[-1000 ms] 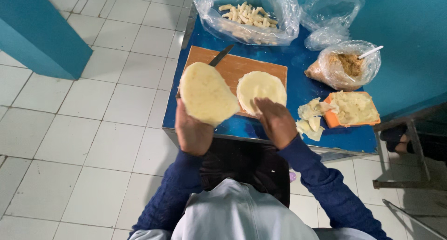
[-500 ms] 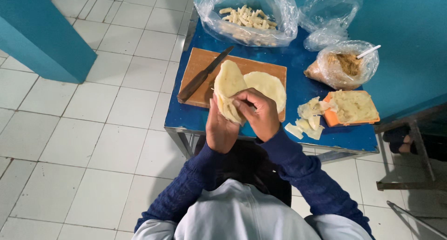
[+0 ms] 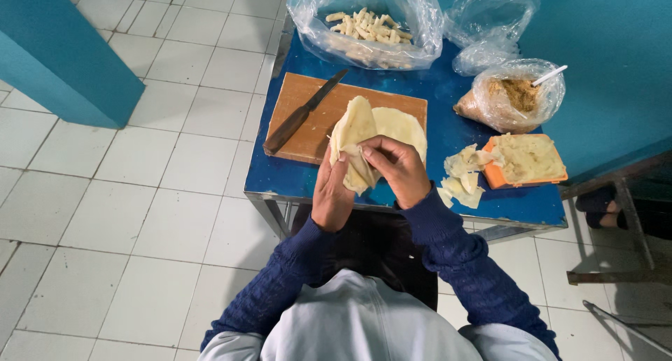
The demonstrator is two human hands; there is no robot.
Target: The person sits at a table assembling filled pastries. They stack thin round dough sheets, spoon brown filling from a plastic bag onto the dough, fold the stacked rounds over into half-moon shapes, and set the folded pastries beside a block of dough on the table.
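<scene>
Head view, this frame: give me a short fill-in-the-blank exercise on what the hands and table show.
1. Both hands, left hand and right hand, hold a folded sheet of ____.
2. The knife lies on the wooden ____.
3. The table top is coloured ____.
4. The orange tray sits to the person's ____.

Missing words: dough; cutting board; blue; right

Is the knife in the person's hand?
No, the knife lies alone on the wooden cutting board, while the left hand and right hand both hold a folded round of dough.
</scene>
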